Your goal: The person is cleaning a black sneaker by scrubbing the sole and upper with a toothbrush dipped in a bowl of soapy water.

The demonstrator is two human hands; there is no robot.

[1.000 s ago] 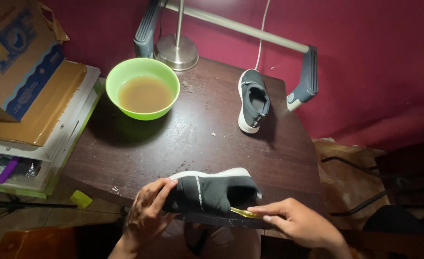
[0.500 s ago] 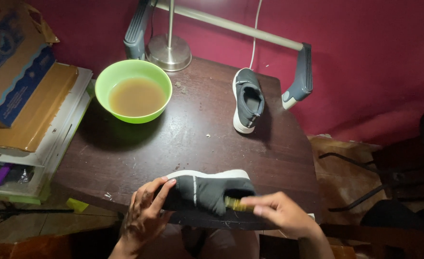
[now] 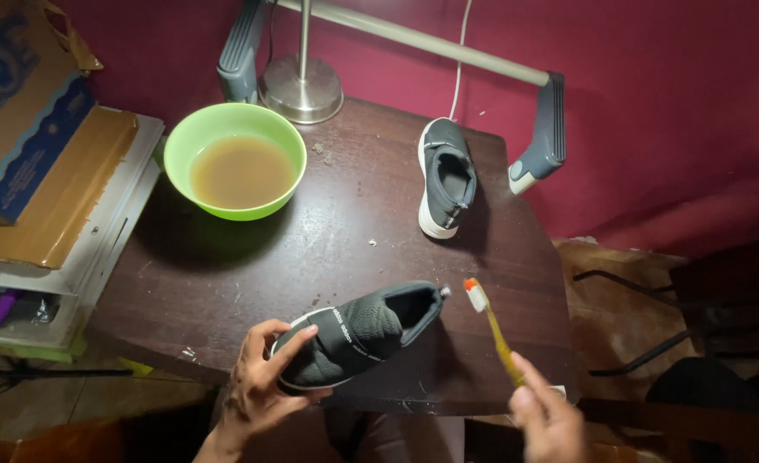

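Now left hand (image 3: 264, 381) cups dark shoe (image 3: 358, 334); right hand (image 3: 551, 420) pinches toothbrush (image 3: 493, 330).

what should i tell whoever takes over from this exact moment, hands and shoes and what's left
Left hand grips the toe end of the dark slip-on shoe at the table's near edge.
Right hand holds a yellow toothbrush, bristles up, clear of the shoe.
Second shoe sits at the far side; green bowl of brownish water far left.
Done: cannot tell how clean either shoe is.
Left: probably scrubbing the held shoe, perhaps then the other.
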